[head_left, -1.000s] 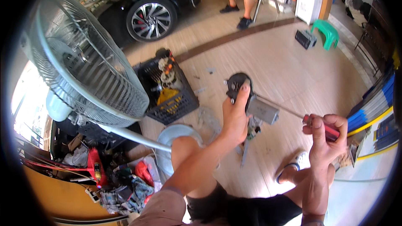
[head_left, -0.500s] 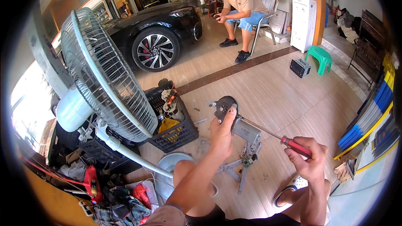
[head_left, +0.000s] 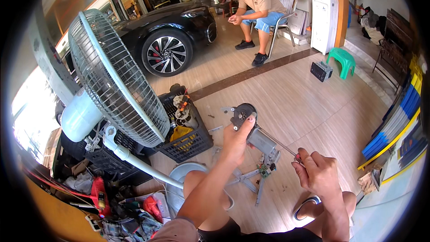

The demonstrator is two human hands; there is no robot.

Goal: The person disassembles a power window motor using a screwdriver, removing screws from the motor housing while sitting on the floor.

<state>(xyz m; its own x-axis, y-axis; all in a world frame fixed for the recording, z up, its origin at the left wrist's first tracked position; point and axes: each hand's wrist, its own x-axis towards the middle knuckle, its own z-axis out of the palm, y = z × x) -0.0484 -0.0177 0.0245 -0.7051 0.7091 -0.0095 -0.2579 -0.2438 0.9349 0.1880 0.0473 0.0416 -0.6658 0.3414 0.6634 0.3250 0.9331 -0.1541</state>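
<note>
My left hand [head_left: 236,142] is wrapped round a small electric motor [head_left: 265,142] with a silver body and a round black gear housing [head_left: 242,113] at its top. The thumb presses against the edge of that housing. My right hand [head_left: 319,172] grips a screwdriver [head_left: 285,148] with the palm over its red handle, so little of the handle shows. The slim shaft runs up and left to the motor beside the black housing; its tip is hidden. Below, a small green circuit board [head_left: 268,169] lies by grey metal brackets [head_left: 247,181] on the floor.
A pale blue fan [head_left: 121,85] leans in on the left above a black crate [head_left: 190,143] of parts. Farther off are a black car [head_left: 166,54], a person seated on a metal chair [head_left: 264,4], a car stereo [head_left: 321,71] and a green stool [head_left: 342,60].
My right hand has turned and slid up over the screwdriver's handle, covering most of it, and sits slightly farther left. My left hand keeps the motor nearly in place.
</note>
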